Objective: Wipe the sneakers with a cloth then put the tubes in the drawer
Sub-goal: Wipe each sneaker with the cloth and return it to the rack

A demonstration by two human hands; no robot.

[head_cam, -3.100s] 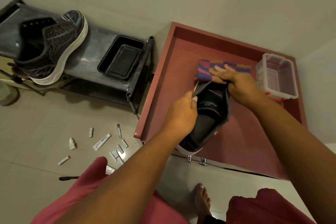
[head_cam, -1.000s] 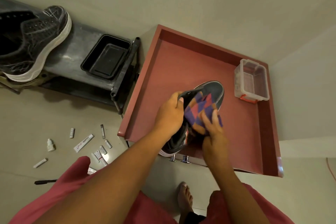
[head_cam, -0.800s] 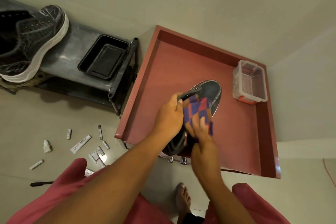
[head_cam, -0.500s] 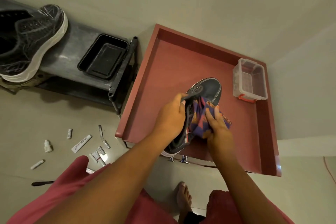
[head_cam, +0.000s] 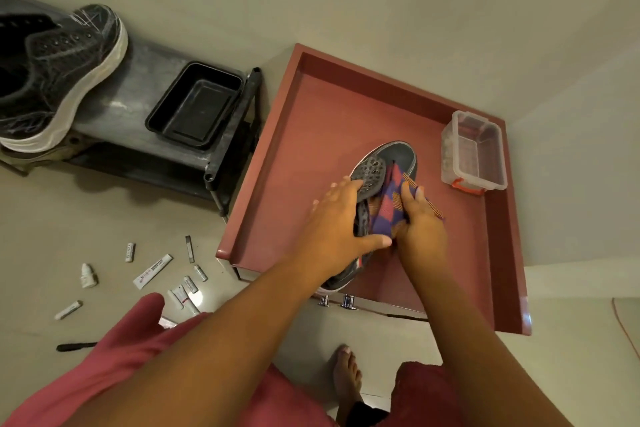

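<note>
A dark grey sneaker [head_cam: 394, 158] lies on the red cabinet top [head_cam: 311, 135], toe pointing away. My left hand [head_cam: 332, 225] grips its left side around the laced upper, thumb across the opening. My right hand [head_cam: 420, 227] holds a purple and red checked cloth [head_cam: 389, 204] against the tongue and inside of the shoe. A second dark sneaker [head_cam: 52, 80] with a white sole stands on the grey shoe rack [head_cam: 128, 100] at the left. Several small white tubes [head_cam: 152, 270] and a small white bottle [head_cam: 87, 276] lie scattered on the floor.
A black tray [head_cam: 195, 106] sits on the rack's right end. A clear plastic box [head_cam: 476, 152] with a red clasp stands at the cabinet top's right edge. Two drawer knobs [head_cam: 337, 300] show under its front edge. A black pen [head_cam: 76, 346] lies on the floor by my knee.
My right hand has slid the cloth along the shoe's upper, from the heel side toward the tongue. The left hand has shifted its grip, its fingers now spread over the laced side.
</note>
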